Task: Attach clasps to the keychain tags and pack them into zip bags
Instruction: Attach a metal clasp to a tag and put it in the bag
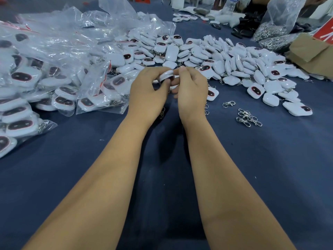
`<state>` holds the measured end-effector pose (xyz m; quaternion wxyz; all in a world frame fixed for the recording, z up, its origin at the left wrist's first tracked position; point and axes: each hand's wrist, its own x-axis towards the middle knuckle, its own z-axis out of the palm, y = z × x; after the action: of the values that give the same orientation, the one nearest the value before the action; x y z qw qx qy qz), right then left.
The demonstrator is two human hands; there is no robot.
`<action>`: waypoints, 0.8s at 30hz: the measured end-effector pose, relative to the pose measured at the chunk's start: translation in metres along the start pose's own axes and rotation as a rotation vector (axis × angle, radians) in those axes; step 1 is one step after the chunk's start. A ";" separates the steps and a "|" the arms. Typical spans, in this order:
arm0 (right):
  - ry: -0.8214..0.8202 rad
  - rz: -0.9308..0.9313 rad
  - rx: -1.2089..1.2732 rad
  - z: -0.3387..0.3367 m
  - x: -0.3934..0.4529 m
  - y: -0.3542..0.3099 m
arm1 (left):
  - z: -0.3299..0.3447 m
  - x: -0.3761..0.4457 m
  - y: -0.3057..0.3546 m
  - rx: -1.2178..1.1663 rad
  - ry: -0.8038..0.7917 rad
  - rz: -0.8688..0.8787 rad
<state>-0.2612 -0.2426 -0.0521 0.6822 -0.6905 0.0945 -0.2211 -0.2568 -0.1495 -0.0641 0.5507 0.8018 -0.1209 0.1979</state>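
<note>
Head cam: white keychain tag (pixel 166 75) sitting between both hands' fingertips, above bench (pixel 234 159). Left hand (pixel 146 92) fingers curling round it, right hand (pixel 191 91) fingers pinching its edge; forearms reaching fwd, wrists close.

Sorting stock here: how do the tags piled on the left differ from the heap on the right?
The left pile is sealed in clear zip bags; the right heap lies loose on the blue cloth. Left tags mostly show dark faces; right ones mostly show white backs or edges. Both hold the same white rounded tags.
</note>
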 end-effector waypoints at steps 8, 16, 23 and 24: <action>-0.127 0.040 0.001 0.002 -0.001 0.000 | -0.001 0.004 0.003 -0.374 0.074 -0.236; -0.278 0.043 -0.118 0.005 -0.003 0.003 | -0.005 0.010 0.001 -0.611 0.039 -0.471; -0.280 0.039 -0.118 0.004 -0.001 0.007 | -0.006 0.009 0.000 -0.635 0.001 -0.423; -0.278 0.039 -0.122 0.004 -0.001 0.008 | -0.005 0.009 0.000 -0.633 0.002 -0.419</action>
<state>-0.2587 -0.2387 -0.0596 0.6498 -0.7525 0.0259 -0.1041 -0.2499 -0.1442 -0.0590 0.7999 0.5991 -0.0092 0.0346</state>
